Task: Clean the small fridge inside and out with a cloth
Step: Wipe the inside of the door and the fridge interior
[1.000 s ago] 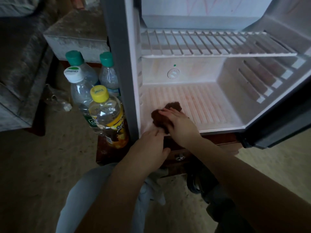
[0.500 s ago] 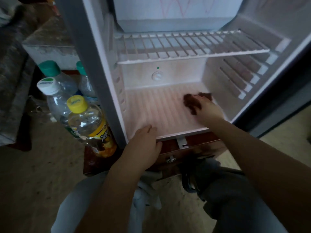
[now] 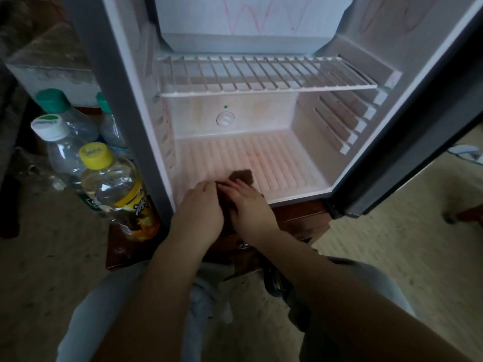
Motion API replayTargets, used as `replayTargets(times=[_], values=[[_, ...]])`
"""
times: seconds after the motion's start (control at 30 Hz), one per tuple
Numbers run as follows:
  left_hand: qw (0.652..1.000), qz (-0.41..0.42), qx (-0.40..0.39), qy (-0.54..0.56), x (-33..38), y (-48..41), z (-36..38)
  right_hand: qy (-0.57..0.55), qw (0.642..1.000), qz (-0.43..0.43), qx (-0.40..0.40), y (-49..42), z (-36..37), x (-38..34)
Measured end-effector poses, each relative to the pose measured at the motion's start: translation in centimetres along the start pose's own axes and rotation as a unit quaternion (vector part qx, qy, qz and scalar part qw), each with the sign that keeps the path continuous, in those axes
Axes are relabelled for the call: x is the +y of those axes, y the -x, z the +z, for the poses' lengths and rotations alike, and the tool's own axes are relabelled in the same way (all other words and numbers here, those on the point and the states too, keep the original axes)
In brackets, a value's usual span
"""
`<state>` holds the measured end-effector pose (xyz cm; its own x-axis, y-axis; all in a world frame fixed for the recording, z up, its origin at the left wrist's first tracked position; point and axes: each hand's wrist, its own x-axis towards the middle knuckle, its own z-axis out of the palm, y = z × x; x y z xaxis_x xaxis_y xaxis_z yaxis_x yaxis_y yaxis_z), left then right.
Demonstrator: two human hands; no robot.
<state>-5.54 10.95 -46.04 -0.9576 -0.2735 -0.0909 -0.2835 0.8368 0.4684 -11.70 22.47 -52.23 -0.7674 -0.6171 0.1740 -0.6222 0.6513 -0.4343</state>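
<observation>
Both at the fridge's point(image 3: 300, 178) front lip: right hand point(image 3: 248, 207), fingers point(image 3: 232, 186) together, flat on the brown cloth point(image 3: 243, 176); left hand point(image 3: 198, 212), fingers point(image 3: 206, 185) bent against its edge, can't tell if pinching.

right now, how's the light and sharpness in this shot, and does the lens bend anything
Head view: the fridge interior is brightest, while the bottles and floor at left sit in dim shadow; the wide lens splays the fridge's sides outward; the left hand, right hand and cloth look slightly soft; no glare.
</observation>
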Motion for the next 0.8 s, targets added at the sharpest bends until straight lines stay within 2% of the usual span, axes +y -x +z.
replayTargets(times=[0.07,0.1,0.27,0.37,0.43,0.53,0.63,0.8], values=[[1.000,0.005,-0.012,-0.007,-0.6,0.2,0.2,0.006,0.999,-0.028,-0.024,0.5,-0.6,1.5],[0.999,0.018,-0.023,-0.016,-0.9,0.4,0.3,0.000,1.000,-0.014,-0.023,0.5,-1.2,2.8],[0.997,0.044,-0.053,-0.039,-1.5,0.8,0.4,0.003,0.983,0.170,0.076,2.5,-6.1,10.1],[0.997,0.051,-0.044,-0.032,-1.2,0.5,0.4,0.027,0.963,0.251,0.095,3.3,-6.4,11.0],[0.997,0.056,-0.041,-0.031,-1.0,0.5,0.6,0.045,0.964,0.248,0.084,2.1,-5.3,9.6],[0.996,0.064,-0.041,-0.040,-0.9,0.2,0.7,0.056,0.983,0.174,0.020,-0.6,-2.8,6.4],[0.995,0.069,-0.037,-0.065,-1.1,-0.9,1.1,0.082,0.981,0.176,-0.023,-4.0,-2.1,5.0],[0.995,0.045,-0.039,-0.085,-1.0,-2.8,1.5,0.078,0.979,0.165,-0.091,-11.7,-3.2,6.8]])
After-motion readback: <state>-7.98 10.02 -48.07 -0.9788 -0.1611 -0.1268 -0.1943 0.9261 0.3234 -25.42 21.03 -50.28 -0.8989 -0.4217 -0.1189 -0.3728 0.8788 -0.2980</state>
